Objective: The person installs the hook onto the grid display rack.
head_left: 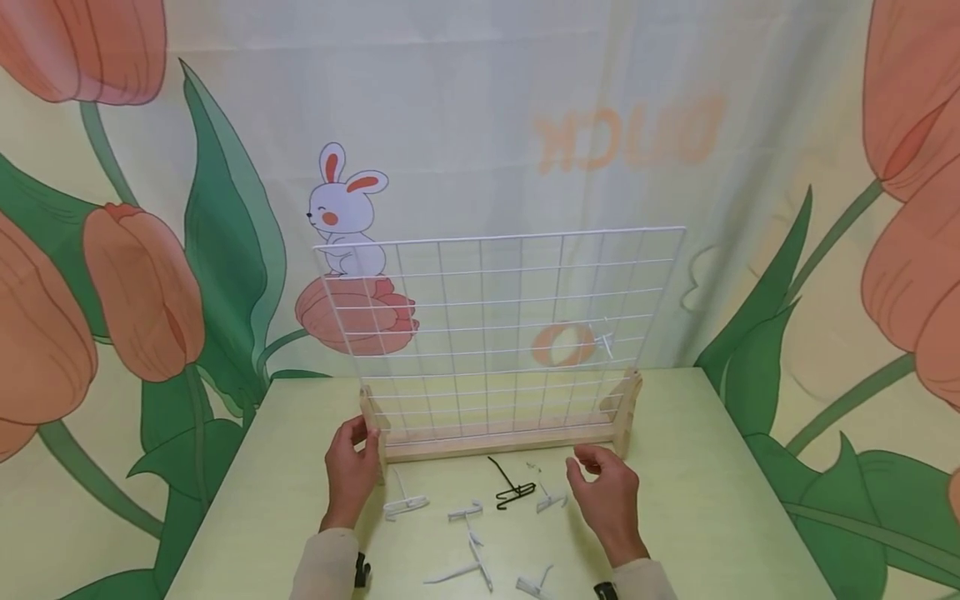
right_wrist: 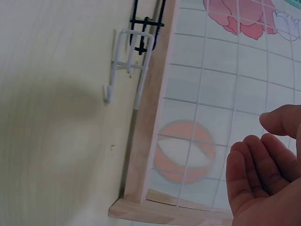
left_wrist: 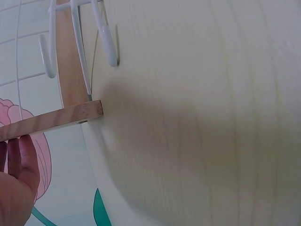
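My left hand (head_left: 351, 471) is at the left wooden upright (head_left: 371, 412) of a stand that holds a white wire grid panel (head_left: 501, 242). In the left wrist view its fingertips (left_wrist: 27, 148) touch the outer face of the wood, and the thumb is hidden. Beside the right wooden upright (head_left: 627, 412) hovers my right hand (head_left: 611, 496), fingers loosely bent with nothing between them. On the table before the stand lie a black wire hook (head_left: 516, 492) and several white ones, including a white wire hook (head_left: 551, 500) near the right hand.
One white hook (head_left: 604, 340) hangs on the grid's lower right. More white hooks lie between the forearms, including a long white hook (head_left: 471, 565) near the front. Behind the pale table (head_left: 690, 467) hangs a printed curtain (head_left: 465, 125) with tulips and a rabbit.
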The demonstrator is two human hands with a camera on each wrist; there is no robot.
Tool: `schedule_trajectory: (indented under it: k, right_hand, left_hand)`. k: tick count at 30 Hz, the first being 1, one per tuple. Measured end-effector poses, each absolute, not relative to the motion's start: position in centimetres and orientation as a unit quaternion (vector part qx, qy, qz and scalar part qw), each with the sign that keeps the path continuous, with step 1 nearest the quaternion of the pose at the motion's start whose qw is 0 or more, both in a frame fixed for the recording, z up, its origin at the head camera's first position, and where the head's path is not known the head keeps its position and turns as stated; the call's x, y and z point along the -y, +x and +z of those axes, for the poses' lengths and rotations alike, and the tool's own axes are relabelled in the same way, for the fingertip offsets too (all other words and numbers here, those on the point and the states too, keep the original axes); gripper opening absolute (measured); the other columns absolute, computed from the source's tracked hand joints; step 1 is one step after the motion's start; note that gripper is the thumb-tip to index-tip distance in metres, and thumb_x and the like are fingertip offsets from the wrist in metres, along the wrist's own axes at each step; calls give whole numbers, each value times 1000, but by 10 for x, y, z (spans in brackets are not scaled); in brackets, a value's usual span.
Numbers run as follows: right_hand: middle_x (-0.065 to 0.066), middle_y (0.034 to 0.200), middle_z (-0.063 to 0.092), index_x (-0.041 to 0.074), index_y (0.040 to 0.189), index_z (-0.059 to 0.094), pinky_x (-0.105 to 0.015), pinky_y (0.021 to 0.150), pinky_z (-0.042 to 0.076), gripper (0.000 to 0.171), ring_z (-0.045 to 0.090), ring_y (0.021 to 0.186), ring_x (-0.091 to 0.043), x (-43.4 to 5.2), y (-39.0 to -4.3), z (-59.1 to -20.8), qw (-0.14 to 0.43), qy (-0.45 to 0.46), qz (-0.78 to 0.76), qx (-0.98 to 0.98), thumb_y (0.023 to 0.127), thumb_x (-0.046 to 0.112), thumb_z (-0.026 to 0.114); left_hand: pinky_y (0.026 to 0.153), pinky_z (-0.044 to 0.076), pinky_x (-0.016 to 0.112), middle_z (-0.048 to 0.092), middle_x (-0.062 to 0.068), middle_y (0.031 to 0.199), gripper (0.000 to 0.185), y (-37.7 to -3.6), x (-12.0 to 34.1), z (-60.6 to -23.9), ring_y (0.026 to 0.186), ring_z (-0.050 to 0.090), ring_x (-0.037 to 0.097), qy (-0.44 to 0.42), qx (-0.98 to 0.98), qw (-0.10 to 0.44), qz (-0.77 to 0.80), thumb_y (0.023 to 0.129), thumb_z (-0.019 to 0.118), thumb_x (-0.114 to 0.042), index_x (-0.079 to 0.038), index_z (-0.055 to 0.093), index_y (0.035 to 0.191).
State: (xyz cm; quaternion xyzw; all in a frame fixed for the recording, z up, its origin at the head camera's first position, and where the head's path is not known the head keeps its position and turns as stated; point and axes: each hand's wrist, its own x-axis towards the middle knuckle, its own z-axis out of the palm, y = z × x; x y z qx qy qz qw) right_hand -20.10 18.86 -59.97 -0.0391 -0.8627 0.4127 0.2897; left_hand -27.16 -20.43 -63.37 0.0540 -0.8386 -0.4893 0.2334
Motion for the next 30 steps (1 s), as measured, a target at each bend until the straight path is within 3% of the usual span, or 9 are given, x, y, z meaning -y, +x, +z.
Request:
schedule_trajectory:
  k: [8,15,30]
  right_hand:
    - [-5,97,81,7,104,80,-46,79,64,19,77,84,-23,-194,-206,-615,236,-38,414,879,86,11,85]
    - [-3,99,81,9,104,81,-33,79,63,19,76,86,-19,-194,-208,-631,193,-47,411,890,86,13,86]
    - [-2,96,80,8,101,81,-33,78,62,18,76,87,-21,-173,-201,-639,161,-28,401,901,84,14,87]
  left_hand:
    - [91,63,49,68,17,126,34,-273,203,-630,118,69,34,61,840,227,-490,104,69,-15,-3,61,135]
    - [92,63,49,68,18,127,34,-272,203,-631,118,70,34,62,839,225,-491,104,69,-15,-2,61,135]
    - [92,62,51,68,19,127,34,-270,202,-631,119,69,36,65,841,224,-489,104,68,-15,-2,61,135]
